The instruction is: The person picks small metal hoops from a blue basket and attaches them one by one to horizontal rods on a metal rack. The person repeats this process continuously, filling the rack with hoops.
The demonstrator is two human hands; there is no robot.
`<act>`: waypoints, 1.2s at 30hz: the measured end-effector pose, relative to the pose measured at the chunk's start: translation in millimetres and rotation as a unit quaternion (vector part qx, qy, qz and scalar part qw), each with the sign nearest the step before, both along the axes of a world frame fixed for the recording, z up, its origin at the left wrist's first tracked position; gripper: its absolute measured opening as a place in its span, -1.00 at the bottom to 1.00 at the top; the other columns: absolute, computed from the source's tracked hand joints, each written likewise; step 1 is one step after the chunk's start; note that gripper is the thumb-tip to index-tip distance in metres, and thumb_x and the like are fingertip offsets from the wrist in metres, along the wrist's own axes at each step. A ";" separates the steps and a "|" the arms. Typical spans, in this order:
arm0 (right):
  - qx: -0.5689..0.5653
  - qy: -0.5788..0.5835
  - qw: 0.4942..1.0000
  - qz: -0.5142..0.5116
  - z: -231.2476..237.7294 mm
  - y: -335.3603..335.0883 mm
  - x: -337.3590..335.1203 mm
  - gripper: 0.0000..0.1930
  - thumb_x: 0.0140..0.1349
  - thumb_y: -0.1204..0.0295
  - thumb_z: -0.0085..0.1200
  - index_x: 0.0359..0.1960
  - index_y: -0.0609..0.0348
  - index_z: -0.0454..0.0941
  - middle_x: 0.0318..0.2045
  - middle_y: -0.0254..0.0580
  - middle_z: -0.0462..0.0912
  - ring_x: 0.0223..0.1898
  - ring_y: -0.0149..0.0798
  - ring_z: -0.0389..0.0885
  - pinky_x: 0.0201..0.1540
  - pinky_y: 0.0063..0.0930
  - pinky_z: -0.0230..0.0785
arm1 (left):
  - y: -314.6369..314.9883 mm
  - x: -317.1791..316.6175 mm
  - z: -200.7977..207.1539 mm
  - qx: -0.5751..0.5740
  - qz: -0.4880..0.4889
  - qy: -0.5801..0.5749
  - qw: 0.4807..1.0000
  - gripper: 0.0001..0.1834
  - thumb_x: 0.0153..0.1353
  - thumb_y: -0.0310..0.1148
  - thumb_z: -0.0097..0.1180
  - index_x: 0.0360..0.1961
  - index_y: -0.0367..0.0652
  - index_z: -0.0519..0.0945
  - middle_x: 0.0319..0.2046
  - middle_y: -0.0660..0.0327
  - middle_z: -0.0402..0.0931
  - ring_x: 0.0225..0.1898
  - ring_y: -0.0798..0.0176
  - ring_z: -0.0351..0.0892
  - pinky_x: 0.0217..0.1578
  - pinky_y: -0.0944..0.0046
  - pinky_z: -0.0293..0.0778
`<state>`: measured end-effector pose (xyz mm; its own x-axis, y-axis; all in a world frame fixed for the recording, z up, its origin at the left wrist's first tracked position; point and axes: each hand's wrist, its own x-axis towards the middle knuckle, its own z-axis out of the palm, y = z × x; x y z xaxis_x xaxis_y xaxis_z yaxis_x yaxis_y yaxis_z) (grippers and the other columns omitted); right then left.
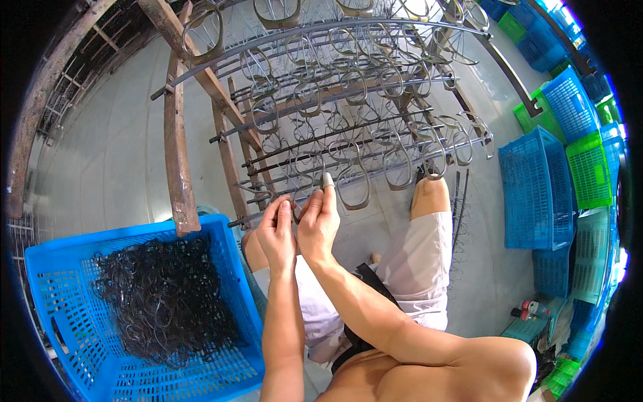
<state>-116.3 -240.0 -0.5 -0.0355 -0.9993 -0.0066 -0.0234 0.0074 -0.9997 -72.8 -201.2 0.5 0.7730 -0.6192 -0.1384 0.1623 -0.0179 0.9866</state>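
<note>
My left hand (pixel 278 231) and my right hand (pixel 317 220) are side by side at the near, lower end of a rack. Both are closed in a pinch, fingertips close together beside the lowest rod. What they hold is mostly hidden by the fingers. A pale grey finger cover (pixel 327 179) sits on one right fingertip. Next to the right hand hangs a grey-brown curved hoop (pixel 355 191), one of several on the rods. Thin wire hooks branch from these rods.
Wooden posts (pixel 179 154) hold the rack's long metal rods (pixel 321 28). At left, a blue plastic basket (pixel 74 264) contains a heap of tangled black loops (pixel 164 298). Blue crates (pixel 536 191) and green crates (pixel 589 167) are stacked along the right. My knee (pixel 429 197) is near the rack.
</note>
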 end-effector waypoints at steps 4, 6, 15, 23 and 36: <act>0.045 -0.036 0.998 -0.001 5.7 -0.8 -0.4 -0.60 0.31 0.47 -0.19 0.18 0.27 0.24 -0.66 -0.33 0.36 -0.65 -0.51 0.27 -0.61 -0.58 0.21 | -2.0 0.6 0.9 -0.003 0.009 -0.014 1.000 -0.78 0.24 -0.42 0.02 -0.17 -0.34 0.55 -0.40 0.25 0.56 -0.46 0.52 0.41 -0.47 0.54 0.30; 0.057 -0.055 0.997 0.017 4.1 -3.2 -4.9 -0.60 0.31 0.46 -0.18 0.18 0.27 0.24 -0.66 -0.35 0.37 -0.65 -0.53 0.27 -0.62 -0.61 0.21 | -1.9 0.3 0.5 -0.008 0.006 -0.012 1.000 -0.79 0.25 -0.44 0.00 -0.18 -0.35 0.55 -0.38 0.20 0.57 -0.36 0.44 0.49 -0.36 0.49 0.39; 0.035 -0.139 0.982 0.121 -1.0 -4.4 -14.2 -0.55 0.29 0.51 -0.19 0.22 0.31 0.15 -0.60 -0.39 0.40 -0.60 -0.57 0.31 -0.56 -0.66 0.25 | 3.4 1.8 12.8 -0.010 -0.017 0.060 0.998 -0.75 0.27 -0.36 -0.04 -0.15 -0.28 0.57 -0.41 0.27 0.56 -0.51 0.56 0.34 -0.52 0.56 0.22; -0.028 -0.047 0.990 0.132 1.3 0.8 -9.3 -0.54 0.27 0.55 -0.19 0.22 0.32 0.14 -0.64 -0.35 0.38 -0.64 -0.54 0.28 -0.59 -0.63 0.24 | 8.8 5.5 14.6 -0.014 -0.017 0.080 0.997 -0.73 0.24 -0.33 -0.01 -0.15 -0.27 0.58 -0.42 0.30 0.56 -0.49 0.54 0.37 -0.48 0.53 0.27; -0.070 0.059 0.984 0.154 6.9 0.6 -10.7 -0.56 0.25 0.52 -0.15 0.17 0.34 0.22 -0.62 0.02 0.49 -0.64 -0.14 0.49 -0.54 -0.36 0.35 | 7.0 12.6 10.2 0.045 -0.019 0.077 0.996 -0.77 0.23 -0.31 0.05 -0.28 -0.30 0.54 -0.45 0.27 0.52 -0.47 0.48 0.44 -0.50 0.49 0.35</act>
<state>-126.9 -239.4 6.4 0.2763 -0.9538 0.1181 -0.1196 -0.1561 -0.9805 -60.3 -194.2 10.7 0.7145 -0.6269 -0.3104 0.3095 -0.1147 0.9440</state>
